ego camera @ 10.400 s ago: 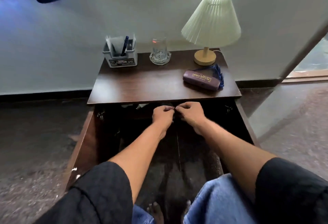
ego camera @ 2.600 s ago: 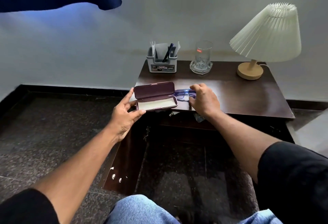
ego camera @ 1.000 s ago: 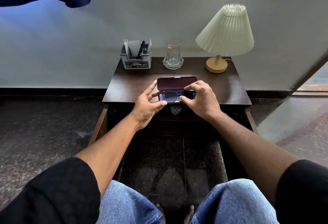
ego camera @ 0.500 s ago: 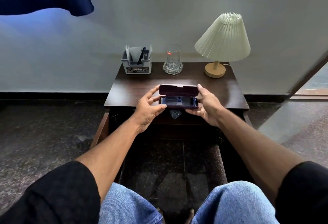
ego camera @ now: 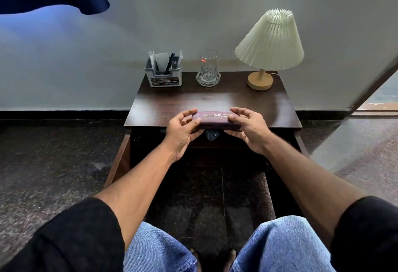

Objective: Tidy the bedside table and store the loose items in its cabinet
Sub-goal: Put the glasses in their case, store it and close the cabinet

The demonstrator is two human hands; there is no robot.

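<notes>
Both hands hold a closed maroon glasses case (ego camera: 215,119) at the tabletop's (ego camera: 215,99) front edge. The left hand (ego camera: 183,129) and right hand (ego camera: 247,127) each have a closed grip on one end.

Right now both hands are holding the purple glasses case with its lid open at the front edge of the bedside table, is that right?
Not quite. In the head view the glasses case is shut, its printed lid facing up, not open. The rest stands: the left hand and the right hand hold it by its ends at the front edge of the bedside table.
</notes>
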